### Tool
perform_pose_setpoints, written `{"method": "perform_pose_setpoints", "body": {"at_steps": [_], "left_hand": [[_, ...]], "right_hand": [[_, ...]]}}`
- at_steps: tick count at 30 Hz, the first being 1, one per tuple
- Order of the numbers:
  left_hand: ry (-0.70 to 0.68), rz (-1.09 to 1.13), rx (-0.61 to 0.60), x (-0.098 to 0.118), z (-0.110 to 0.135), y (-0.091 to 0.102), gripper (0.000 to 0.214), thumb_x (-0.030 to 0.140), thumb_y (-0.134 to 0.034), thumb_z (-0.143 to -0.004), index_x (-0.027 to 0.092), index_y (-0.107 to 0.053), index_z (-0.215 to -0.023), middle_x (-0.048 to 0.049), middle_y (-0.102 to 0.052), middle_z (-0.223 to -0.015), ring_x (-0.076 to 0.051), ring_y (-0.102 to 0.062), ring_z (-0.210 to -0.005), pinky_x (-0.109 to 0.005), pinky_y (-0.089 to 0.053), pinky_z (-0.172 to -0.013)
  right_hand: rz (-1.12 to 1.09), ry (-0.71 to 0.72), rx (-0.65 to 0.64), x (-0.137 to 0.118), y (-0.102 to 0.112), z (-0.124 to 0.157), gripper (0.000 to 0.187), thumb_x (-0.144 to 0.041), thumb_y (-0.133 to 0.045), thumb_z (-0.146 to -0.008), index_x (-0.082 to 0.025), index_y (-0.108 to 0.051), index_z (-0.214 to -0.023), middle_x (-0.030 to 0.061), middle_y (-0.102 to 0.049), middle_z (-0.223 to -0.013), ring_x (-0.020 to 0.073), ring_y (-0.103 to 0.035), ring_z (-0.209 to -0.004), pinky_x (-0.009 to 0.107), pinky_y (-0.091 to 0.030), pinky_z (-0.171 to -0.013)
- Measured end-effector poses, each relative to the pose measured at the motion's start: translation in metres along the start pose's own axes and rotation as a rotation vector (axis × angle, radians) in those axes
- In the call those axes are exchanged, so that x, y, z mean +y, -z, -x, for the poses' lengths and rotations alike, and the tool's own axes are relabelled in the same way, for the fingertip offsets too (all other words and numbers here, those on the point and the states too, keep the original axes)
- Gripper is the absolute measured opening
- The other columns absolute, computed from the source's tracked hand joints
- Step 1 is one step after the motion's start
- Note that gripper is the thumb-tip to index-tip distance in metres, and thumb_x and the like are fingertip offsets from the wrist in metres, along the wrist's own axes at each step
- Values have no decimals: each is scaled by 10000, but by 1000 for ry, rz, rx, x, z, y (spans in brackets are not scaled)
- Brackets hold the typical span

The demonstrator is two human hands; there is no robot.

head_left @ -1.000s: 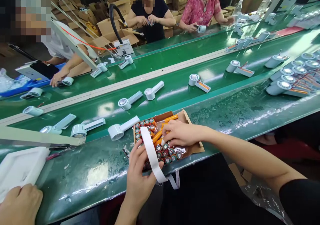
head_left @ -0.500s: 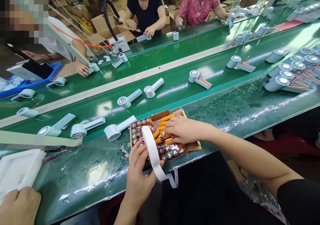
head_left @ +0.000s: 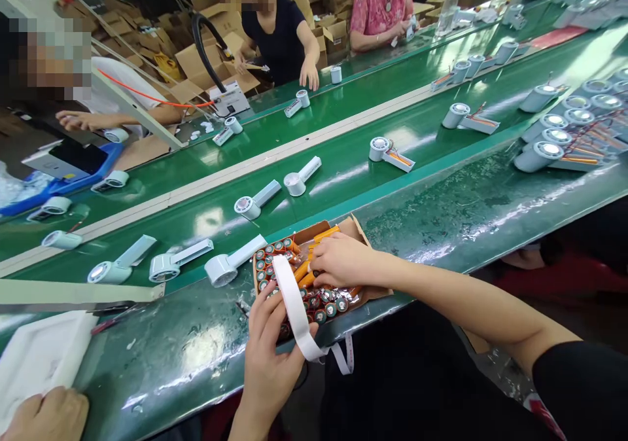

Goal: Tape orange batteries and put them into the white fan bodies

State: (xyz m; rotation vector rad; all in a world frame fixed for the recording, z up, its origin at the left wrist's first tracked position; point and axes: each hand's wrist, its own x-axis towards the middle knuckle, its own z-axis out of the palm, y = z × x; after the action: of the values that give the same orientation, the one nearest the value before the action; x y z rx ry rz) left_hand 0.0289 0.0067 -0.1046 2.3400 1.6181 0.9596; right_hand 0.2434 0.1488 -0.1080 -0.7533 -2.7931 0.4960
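Observation:
A shallow cardboard box (head_left: 375, 290) full of orange batteries (head_left: 275, 254) sits at the near edge of the green bench. My left hand (head_left: 269, 356) rests at the box's front corner and grips a white strip of tape (head_left: 294, 307) between thumb and fingers. My right hand (head_left: 338, 261) reaches into the box, fingers curled over lying orange batteries (head_left: 303, 272). What the fingers hold is hidden beneath them.
White handheld fan bodies (head_left: 230, 264) lie along the green conveyor belt (head_left: 432, 143). More fans with wires cluster at the far right (head_left: 549, 153). A white foam tray (head_left: 39, 356) and another person's hand (head_left: 49, 415) are at lower left. Other workers sit across the belt.
My right hand shifted slightly left within the box over the batteries. The fans on the belt drifted. My left hand keeps hold of the strip.

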Motion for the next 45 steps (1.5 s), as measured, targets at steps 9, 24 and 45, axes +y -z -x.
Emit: {"method": "perform_pose_setpoints", "body": {"at_steps": [9,24,45], "left_hand": [[-160,-107,-4,9,-10,4,341,104,-713,-850,194,-626,-1167,-126,-622,-1183,-389,-465,-1355,-640,-455,-1088],[-377,-516,-52,27,-27,9,543,-12,-696,-828,203,-666,-1325,-72,-715,-1245,-364,-427,-1356,-480,-446,-1105],[-218,-266,228,76,-12,-53,467,357,-865,-794,188,-692,-1194,-31,-596,-764,-211,-538,-788,-507,-474,-955]], "right_hand": [[-1064,-295,462,-2,29,63,312,-392,-619,-990,-230,-646,-1255,58,-758,-1093,214,-717,-1035,344,-569,-863],[-717,-424,476,-33,45,86,231,-389,-699,-940,-213,-788,-1060,17,-786,-831,166,-713,-733,259,-572,-703],[-1629,-489,1183,-45,-11,77,704,-290,-916,-734,-234,-576,-1348,77,-802,-1068,282,-779,-991,439,-662,-875]]}}
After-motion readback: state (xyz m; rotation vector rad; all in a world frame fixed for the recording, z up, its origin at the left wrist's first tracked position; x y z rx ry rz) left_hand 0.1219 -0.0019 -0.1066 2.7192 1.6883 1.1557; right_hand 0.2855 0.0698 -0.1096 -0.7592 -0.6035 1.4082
